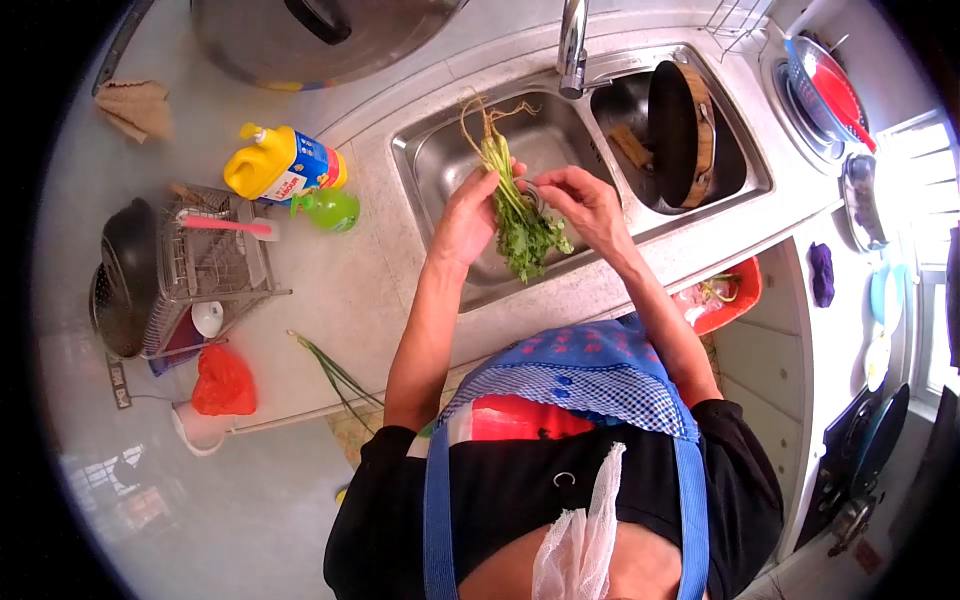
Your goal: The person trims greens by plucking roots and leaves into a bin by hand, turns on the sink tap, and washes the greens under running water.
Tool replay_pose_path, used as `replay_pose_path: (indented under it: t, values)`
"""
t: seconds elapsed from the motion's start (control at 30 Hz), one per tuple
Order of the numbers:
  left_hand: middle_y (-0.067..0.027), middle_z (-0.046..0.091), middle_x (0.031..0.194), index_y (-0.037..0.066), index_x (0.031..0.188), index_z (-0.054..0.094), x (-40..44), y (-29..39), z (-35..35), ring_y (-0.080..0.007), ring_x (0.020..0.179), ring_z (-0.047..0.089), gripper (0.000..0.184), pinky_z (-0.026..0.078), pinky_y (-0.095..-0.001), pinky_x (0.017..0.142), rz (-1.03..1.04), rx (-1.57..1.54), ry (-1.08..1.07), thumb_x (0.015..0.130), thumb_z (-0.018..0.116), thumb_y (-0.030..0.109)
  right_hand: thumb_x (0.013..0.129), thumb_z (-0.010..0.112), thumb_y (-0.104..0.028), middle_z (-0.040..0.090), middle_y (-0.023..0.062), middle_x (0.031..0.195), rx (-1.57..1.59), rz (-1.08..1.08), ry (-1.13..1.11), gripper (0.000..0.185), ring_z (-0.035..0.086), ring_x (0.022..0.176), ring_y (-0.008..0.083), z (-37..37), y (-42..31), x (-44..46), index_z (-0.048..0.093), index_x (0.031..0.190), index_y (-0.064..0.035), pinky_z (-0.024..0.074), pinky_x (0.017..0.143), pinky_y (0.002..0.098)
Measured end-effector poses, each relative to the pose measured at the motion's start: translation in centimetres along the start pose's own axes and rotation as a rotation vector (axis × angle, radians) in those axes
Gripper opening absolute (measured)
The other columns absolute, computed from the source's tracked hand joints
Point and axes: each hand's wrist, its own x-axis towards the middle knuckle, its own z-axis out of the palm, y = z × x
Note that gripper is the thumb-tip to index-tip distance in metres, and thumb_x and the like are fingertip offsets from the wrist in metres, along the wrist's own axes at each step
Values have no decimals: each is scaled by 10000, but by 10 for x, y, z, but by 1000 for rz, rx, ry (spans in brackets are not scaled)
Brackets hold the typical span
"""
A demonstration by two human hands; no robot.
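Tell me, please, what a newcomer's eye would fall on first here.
Probably the leafy greens, held in the left hand over the left sink basin, roots pointing away from the person. Next might come the yellow bottle left of the sink, then the bright red bag nearer the counter's front.

The left hand point(467, 215) holds rooted green herbs point(522, 225) over the sink point(480, 280).
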Motion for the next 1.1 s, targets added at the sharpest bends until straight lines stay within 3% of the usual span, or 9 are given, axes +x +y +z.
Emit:
replay_pose_path:
  t: [0.07,0.2,0.27,0.47,0.63,0.7,0.73,1.03,1.1]
  values:
    - [-102,552,1124,16,1170,488,0,2,2,-174,990,541,347,416,-325,896,20,43,-8,892,511,223,807,624,-151,602,30,758,-197,-105,5,156,544,659,94,12,-15,7,639,880,-13,440,597,237]
    - [-86,564,1102,22,1172,491,1,-3,-1,-172,998,535,346,398,-327,915,42,122,0,870,551,178,804,635,-171,587,21,731,-246,-108,-3,170,525,627,88,17,0,13,639,860,-11,432,572,240]
    - [-68,581,1061,35,1093,522,0,-3,-3,-161,983,536,282,403,-317,894,13,112,49,835,594,125,817,627,-193,565,-8,710,58,49,-104,170,498,630,67,13,11,14,635,863,-29,411,571,224]
    - [-5,578,853,83,875,533,-2,7,1,-114,802,550,215,430,-262,731,86,207,176,741,700,97,863,587,-207,541,-48,715,210,212,-214,147,458,638,34,0,-4,13,606,864,-60,371,582,184]
    - [-19,567,897,67,947,536,-1,22,-9,-109,803,546,242,429,-251,738,36,457,100,756,679,103,855,595,-182,534,-50,711,151,179,-193,148,454,631,30,-9,-7,19,612,912,-47,377,570,186]
    - [-13,562,894,63,953,542,-3,26,-3,-96,803,537,243,423,-243,736,6,509,88,754,678,97,809,619,-152,568,5,721,-170,-31,-159,226,499,630,58,-12,-15,20,605,984,-10,418,570,221]
    - [-7,558,892,57,967,547,-4,27,0,-90,805,531,256,418,-237,738,-6,514,88,751,678,94,791,629,-141,579,37,731,-181,-18,-261,271,508,632,71,-14,-22,21,598,1025,-8,429,582,236]
    - [-40,596,917,24,1007,559,-8,27,11,-100,816,557,302,442,-233,739,-7,533,-10,743,687,94,798,618,-130,617,109,766,-155,-111,-236,208,568,679,145,-9,-21,22,621,960,1,450,611,272]
    - [-40,596,919,23,1008,559,-8,30,12,-100,813,558,301,445,-236,737,-42,520,-22,744,685,91,803,617,-123,602,88,760,-212,-179,-230,178,557,681,143,-9,-22,23,619,935,-3,445,613,271]
